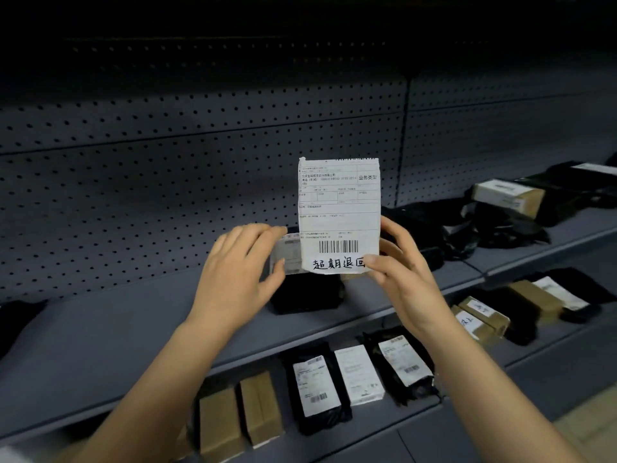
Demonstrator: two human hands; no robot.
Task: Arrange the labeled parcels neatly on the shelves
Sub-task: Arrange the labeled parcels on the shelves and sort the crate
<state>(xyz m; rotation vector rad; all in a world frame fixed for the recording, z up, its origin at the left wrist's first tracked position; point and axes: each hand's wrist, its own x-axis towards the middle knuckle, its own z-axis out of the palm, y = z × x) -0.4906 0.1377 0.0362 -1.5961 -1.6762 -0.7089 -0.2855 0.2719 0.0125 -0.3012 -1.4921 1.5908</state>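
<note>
Dim grey shelving filled the head view, with a perforated back panel (167, 182) behind the middle shelf (117, 329). On that shelf stood a black parcel (307, 295), just below both hands. The right hand (407, 272) pinched a white label sheet (339, 208) by its lower right corner, thumb in front and fingers behind, holding it upright in front of the parcel. The left hand (233, 272) lay against the parcel's upper left, beside a small label (290, 255). Blur hid whether it gripped or only touched.

Held by one corner, the thin, ragged-edged sheet could probably fold, tear or slip free. If the left hand let go, the standing parcel might tip over. The sheet also hid the parcel's top, so a careless reach could knock it.

Below, the lower shelf (384, 422) carried brown boxes (220, 419) and labelled black bags (317, 385) in a tidy row. To the right, a loose heap of black bags (500, 228) and a cardboard box (507, 195) lay unsorted.
</note>
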